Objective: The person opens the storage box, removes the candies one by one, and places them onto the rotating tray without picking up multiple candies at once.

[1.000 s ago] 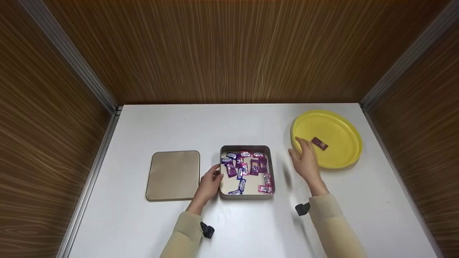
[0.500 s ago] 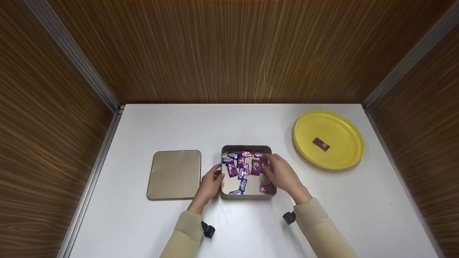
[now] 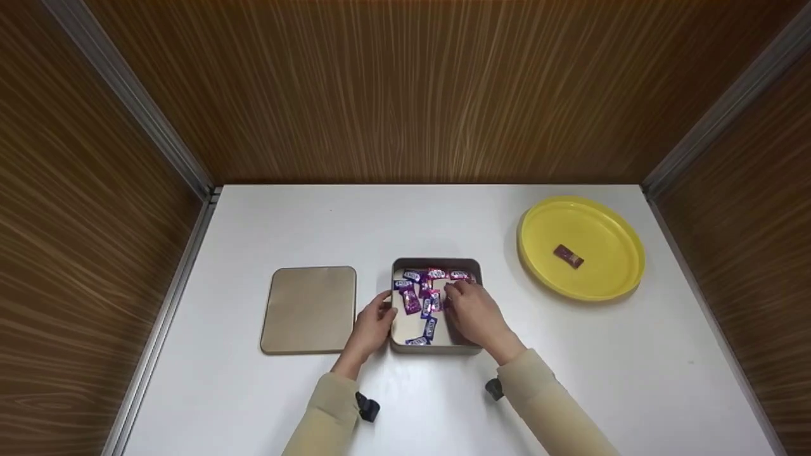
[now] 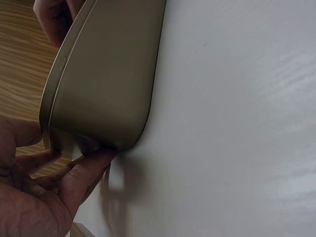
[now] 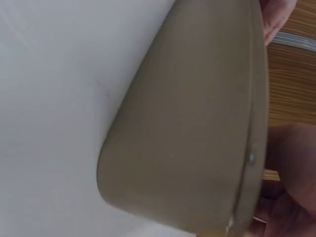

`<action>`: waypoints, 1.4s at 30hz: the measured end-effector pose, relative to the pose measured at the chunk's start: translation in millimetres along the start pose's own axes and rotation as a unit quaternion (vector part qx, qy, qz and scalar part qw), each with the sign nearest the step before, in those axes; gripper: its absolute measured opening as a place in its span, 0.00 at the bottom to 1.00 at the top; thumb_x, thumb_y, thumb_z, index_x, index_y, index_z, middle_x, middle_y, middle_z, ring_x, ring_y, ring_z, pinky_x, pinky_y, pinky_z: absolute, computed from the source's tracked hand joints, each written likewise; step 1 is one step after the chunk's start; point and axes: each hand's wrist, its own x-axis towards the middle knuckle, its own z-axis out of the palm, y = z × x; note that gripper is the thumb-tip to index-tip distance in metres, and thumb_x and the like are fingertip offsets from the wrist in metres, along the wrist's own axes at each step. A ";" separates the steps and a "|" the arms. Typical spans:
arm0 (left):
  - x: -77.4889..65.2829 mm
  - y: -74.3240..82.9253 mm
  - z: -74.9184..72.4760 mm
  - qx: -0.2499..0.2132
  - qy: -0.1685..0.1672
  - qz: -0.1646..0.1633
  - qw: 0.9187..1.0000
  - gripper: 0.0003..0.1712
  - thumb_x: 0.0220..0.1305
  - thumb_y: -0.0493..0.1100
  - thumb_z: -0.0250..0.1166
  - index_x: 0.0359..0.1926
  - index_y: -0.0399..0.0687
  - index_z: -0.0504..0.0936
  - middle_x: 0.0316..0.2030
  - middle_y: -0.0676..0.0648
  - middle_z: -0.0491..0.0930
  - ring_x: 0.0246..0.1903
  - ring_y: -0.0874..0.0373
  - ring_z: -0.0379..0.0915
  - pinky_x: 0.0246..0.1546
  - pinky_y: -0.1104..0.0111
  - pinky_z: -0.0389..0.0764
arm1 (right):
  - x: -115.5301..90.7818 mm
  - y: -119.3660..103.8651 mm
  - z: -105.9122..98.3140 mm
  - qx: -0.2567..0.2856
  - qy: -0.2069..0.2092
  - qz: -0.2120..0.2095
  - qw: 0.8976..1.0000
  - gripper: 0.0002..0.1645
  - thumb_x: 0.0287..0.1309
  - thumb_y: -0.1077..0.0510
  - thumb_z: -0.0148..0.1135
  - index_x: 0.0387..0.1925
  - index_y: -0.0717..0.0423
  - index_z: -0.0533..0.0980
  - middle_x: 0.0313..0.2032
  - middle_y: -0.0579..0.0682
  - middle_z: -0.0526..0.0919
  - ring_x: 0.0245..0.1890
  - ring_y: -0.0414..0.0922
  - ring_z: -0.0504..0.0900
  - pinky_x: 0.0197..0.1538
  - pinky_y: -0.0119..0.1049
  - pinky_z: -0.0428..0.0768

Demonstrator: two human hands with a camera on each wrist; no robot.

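Observation:
A square lidless metal tin [image 3: 405, 348] stands on the table with several small wrapped candies inside, some blue, some pink, some purple. My left hand [image 3: 370, 326] holds the tin's left side; the left wrist view shows its fingers [image 4: 81, 175] against the outer wall. Over the tin's right part, my right hand [image 3: 475, 313] reaches in with bent fingers at a dark purple candy [image 3: 448, 304]. That hand covers the candies at the right, and whether it pinches one is hidden. In the right wrist view the tin wall [image 5: 182, 123] blocks the fingertips.
At the back right lies a round yellow tray [image 3: 583, 218] bearing one dark purple candy [image 3: 568, 256]. Left of the tin a flat square lid [image 3: 308, 310] rests on the white table [image 3: 367, 221]. Wood-grain panels [image 3: 405, 95] rise around the table.
My right hand has gone from the yellow tray's edge leftward into the tin, its fingers now bent at the purple candies. The left hand stays at the tin's left side.

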 end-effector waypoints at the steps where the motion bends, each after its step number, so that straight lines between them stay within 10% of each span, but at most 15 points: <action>1: 0.0 0.1 0.2 0.001 0.000 -0.001 1.000 0.26 0.71 0.35 0.55 0.68 0.33 0.66 0.53 0.31 0.77 0.51 0.43 0.76 0.52 0.54 0.76 | 0.0 -0.9 2.1 -0.009 -0.008 0.000 1.000 0.21 0.56 0.63 0.67 0.51 0.67 0.78 0.44 0.63 0.80 0.43 0.60 0.81 0.51 0.52 0.78; 18: -0.5 -1.6 1.5 -0.004 -0.001 -0.004 1.000 0.27 0.72 0.36 0.55 0.68 0.34 0.65 0.55 0.31 0.76 0.53 0.42 0.75 0.53 0.55 0.76 | -3.1 -2.9 17.6 -0.099 -0.059 0.000 0.993 0.16 0.63 0.62 0.60 0.51 0.62 0.80 0.49 0.62 0.81 0.48 0.59 0.80 0.49 0.52 0.79; 42: -0.1 -1.1 0.7 -0.002 -0.010 -0.020 1.000 0.27 0.73 0.38 0.54 0.70 0.37 0.64 0.56 0.34 0.75 0.53 0.45 0.74 0.51 0.57 0.77 | -6.0 6.0 20.0 -0.023 -0.057 -0.007 0.998 0.12 0.63 0.61 0.62 0.47 0.55 0.83 0.41 0.54 0.83 0.43 0.54 0.80 0.45 0.48 0.77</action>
